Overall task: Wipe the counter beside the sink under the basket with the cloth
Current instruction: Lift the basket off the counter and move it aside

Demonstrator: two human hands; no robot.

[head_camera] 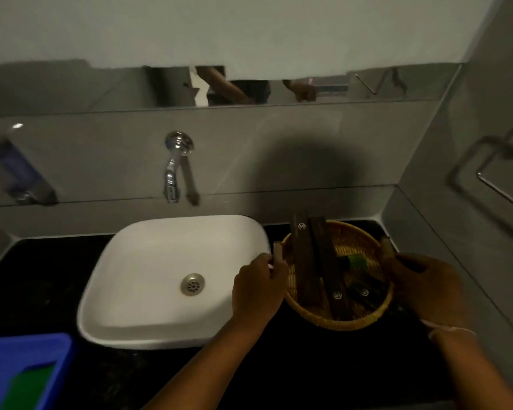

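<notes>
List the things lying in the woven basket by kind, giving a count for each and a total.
Long dark boxes with a small white emblem: 2
Smaller dark packets at the near side: 2, as far as the dim light shows
Green-topped item: 1
Total in the basket: 5

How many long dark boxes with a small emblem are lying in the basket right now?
3 in the basket: left box, middle box, and a shorter box at lower right. More may be hidden beneath them.
</notes>
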